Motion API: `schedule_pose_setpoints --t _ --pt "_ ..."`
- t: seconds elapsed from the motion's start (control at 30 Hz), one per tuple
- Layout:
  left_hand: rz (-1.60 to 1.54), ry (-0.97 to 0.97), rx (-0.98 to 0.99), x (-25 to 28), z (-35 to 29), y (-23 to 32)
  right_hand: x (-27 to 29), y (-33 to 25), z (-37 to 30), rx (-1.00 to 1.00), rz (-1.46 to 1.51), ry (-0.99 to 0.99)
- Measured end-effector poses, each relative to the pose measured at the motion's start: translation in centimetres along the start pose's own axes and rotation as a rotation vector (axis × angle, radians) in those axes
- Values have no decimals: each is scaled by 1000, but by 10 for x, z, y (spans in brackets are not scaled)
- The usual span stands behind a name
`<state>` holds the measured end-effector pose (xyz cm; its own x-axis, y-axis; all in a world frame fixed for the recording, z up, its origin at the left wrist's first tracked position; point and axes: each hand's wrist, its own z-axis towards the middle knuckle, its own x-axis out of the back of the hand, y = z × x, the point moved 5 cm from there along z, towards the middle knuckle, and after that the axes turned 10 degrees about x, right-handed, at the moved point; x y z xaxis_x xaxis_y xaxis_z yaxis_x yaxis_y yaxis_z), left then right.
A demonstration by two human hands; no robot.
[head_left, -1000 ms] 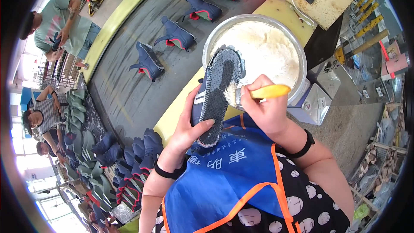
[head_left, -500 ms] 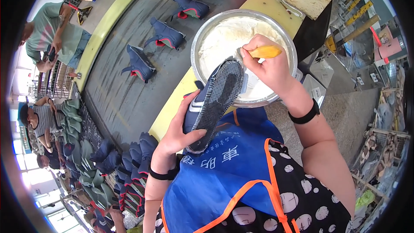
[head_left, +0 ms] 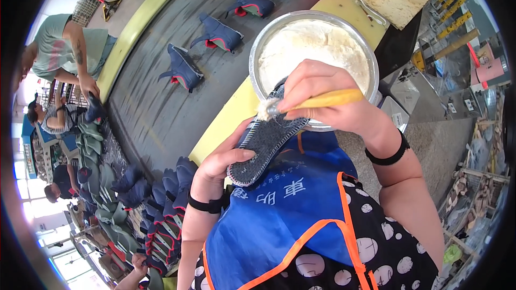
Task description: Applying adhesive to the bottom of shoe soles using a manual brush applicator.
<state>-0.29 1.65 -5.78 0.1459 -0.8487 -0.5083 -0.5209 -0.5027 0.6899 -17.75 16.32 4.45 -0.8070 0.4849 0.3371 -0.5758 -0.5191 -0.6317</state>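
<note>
My left hand grips a navy shoe upper with its grey stitched underside turned up, fingers along its left side and thumb over the edge. In my right hand is a brush with a yellow handle, its pale bristles touching the middle of the underside. My right hand hides the toe end of the upper. Just behind both hands, a round metal basin holds a creamy white substance. The basin rests by the yellow edge of the workbench.
Several navy shoe uppers with red trim stand in a row on the dark conveyor belt. More uppers and green pieces are piled at the left. A person across the belt holds an upper. Metal racks stand right.
My right hand has brought the brush from the toe edge down onto the middle of the underside. The shoe upper has tilted flatter. Across the belt, the person has lowered an upper toward the pile.
</note>
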Motion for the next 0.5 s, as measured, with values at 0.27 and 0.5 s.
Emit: schedule_pose_setpoints --t 0.27,0.5 --pt "10 80 -109 28 -14 -4 26 35 -13 -187 -286 131" --pt "-636 529 -215 137 -32 -26 83 59 -69 -514 -222 622"
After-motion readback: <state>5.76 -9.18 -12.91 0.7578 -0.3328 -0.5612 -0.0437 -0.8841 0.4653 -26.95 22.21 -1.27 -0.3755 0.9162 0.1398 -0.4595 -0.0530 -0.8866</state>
